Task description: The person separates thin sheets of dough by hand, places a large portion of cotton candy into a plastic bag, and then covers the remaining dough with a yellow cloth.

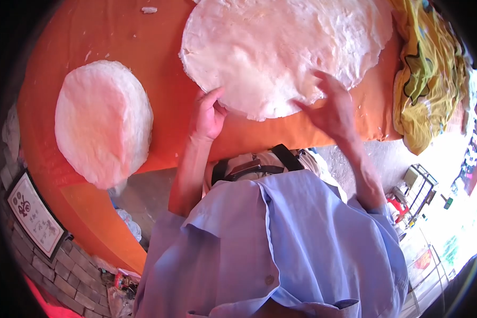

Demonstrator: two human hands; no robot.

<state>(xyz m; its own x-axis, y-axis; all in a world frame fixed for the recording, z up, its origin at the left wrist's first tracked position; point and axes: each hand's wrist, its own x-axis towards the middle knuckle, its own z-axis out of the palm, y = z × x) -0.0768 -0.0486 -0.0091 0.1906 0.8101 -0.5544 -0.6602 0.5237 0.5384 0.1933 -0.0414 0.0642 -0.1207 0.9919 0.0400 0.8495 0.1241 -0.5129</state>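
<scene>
A large, flat, pale round sheet (pixel 270 53) lies on the orange-covered table (pixel 164 69). My left hand (pixel 209 115) is at the sheet's lower left edge, with thumb and fingers pinched together on the rim. Over the lower right edge, my right hand (pixel 331 106) has its thumb and fingers spread apart, with nothing held between them; whether the fingertips touch the sheet is unclear. A thick stack of smaller pale rounds (pixel 103 122) sits on the left side of the table.
A crumpled yellow patterned cloth (pixel 426 79) lies at the table's right end. A small pale scrap (pixel 149 10) is near the far edge of view. A framed sign (pixel 36 214) stands by bricks at lower left. A metal rack (pixel 421 185) is beyond the right side.
</scene>
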